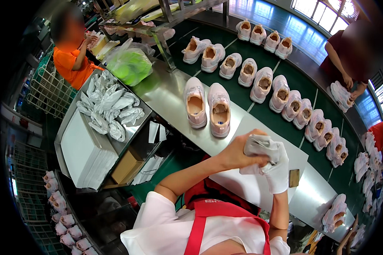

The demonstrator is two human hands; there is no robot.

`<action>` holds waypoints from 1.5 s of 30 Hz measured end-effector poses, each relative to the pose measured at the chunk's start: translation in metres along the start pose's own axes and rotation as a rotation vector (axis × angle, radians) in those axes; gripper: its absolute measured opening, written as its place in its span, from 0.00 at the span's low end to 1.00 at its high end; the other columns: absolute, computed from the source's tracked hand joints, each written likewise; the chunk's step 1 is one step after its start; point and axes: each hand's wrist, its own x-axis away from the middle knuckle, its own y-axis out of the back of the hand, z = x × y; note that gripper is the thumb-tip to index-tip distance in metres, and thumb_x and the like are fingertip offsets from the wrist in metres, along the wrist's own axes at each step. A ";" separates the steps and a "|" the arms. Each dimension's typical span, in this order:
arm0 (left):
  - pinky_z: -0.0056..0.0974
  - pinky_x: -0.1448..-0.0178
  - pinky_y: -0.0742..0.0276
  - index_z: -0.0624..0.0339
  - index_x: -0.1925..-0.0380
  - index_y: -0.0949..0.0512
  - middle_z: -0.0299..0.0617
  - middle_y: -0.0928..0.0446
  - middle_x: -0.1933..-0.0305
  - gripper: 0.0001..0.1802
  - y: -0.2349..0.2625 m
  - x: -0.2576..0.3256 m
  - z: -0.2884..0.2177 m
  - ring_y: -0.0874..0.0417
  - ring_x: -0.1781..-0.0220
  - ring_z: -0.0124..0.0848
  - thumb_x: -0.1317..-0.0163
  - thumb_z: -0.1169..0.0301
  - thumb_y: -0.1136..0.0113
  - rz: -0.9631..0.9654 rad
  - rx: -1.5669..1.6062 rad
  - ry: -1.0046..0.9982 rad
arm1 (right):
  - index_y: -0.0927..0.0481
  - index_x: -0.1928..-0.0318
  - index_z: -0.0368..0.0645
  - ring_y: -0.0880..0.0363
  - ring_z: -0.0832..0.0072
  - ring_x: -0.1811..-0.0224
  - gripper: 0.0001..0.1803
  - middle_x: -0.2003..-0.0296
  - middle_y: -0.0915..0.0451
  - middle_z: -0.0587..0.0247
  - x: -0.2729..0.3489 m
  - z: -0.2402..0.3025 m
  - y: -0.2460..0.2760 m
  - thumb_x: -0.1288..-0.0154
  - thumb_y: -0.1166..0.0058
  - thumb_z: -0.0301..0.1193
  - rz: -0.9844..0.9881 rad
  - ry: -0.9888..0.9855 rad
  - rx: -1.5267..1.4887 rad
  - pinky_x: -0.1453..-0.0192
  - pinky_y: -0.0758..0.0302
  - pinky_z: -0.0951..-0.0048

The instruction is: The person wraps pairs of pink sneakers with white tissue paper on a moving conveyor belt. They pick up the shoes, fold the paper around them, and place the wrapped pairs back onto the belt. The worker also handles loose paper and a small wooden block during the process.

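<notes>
1. A person in a white shirt and red apron (219,208) works at a metal bench (166,89), seen from above.
2. The left hand (238,152), bare, is curled closed around a crumpled white bundle (259,145) — cloth or paper, I cannot tell which.
3. The right hand (277,172), in a white glove, is up against the bundle's right side; how far its fingers close is hidden.
4. The bundle is in front of the person's chest, above a pale sheet (242,127) on the bench. A small brown block (294,178) lies just right of the gloved hand.
5. Beyond the left hand, a pair of pale pink shoes (219,93) stands upright, side by side.
6. To the left, a tray (64,129) holds a stack of white paper (87,148) and a heap of crumpled wads (110,104); near it sits a clear bag with bright green contents (130,67).
7. Across the bench, more pink shoes (261,85) line a dark green belt (242,100) — with co-workers in orange (67,63) and dark red (334,53) beyond.
</notes>
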 end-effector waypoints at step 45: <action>0.42 0.54 0.25 0.66 0.53 0.25 0.57 0.21 0.60 0.19 0.245 0.008 0.076 0.19 0.59 0.49 0.42 0.67 0.44 -0.310 -0.878 0.256 | 0.29 0.53 0.35 0.17 0.59 0.71 0.22 0.73 0.19 0.49 -0.151 0.057 -0.221 0.44 0.48 0.38 0.400 0.410 0.996 0.69 0.22 0.63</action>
